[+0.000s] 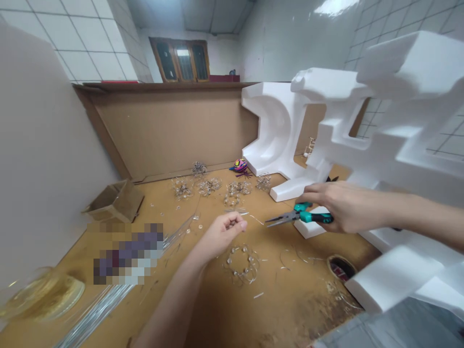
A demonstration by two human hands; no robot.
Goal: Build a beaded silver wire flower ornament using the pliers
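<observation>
My right hand (342, 205) is wrapped round the black-and-teal handles of needle-nose pliers (286, 218). The pliers point left above the table, their slim jaws slightly apart with nothing visible between them. My left hand (226, 232) is closed in a pinch to the left of the jaw tips; whatever its fingers hold is too small or hidden to make out. A short thin wire (256, 220) shows between the hand and the pliers. Just below my left hand, a wire ring with clear beads (241, 263) lies on the tabletop.
Several bundles of beaded wire (209, 186) lie farther back, by a colourful ball-like object (239, 166). Long straight wires (97, 309) lie at left, near a cardboard box (116, 200) and a yellowish clear container (45, 295). White foam packing (384, 159) stands at right, beside a table hole (340, 268).
</observation>
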